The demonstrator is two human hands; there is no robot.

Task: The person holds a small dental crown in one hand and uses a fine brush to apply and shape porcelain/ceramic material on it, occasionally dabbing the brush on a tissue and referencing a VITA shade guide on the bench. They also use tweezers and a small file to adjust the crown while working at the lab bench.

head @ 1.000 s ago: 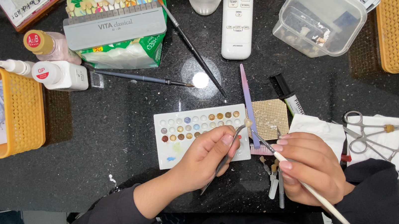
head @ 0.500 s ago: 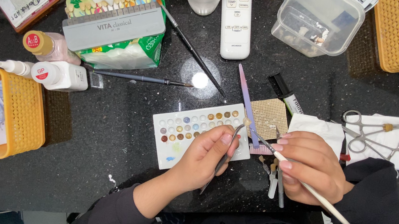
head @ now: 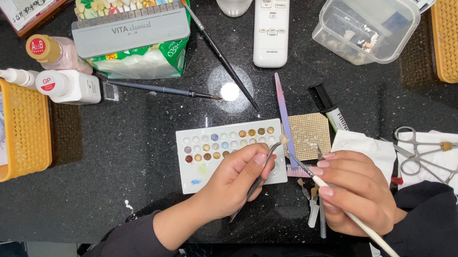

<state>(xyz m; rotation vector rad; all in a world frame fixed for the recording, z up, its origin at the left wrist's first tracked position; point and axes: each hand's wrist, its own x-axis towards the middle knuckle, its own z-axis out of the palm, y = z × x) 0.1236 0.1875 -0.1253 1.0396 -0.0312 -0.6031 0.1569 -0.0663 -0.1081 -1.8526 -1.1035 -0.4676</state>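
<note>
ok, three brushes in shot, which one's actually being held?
The white-handled brush, gripped in the right hand, tip pointing toward the palette. The two dark-handled brushes lie loose on the black table further up, untouched.

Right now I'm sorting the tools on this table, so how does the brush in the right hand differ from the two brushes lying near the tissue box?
The brush in the right hand has a pale, whitish handle; the two lying brushes have dark handles. The right hand holds its brush tilted, tip towards the white palette; the lying brushes rest flat on the black table, untouched. All three are thin and fine-tipped.
</note>
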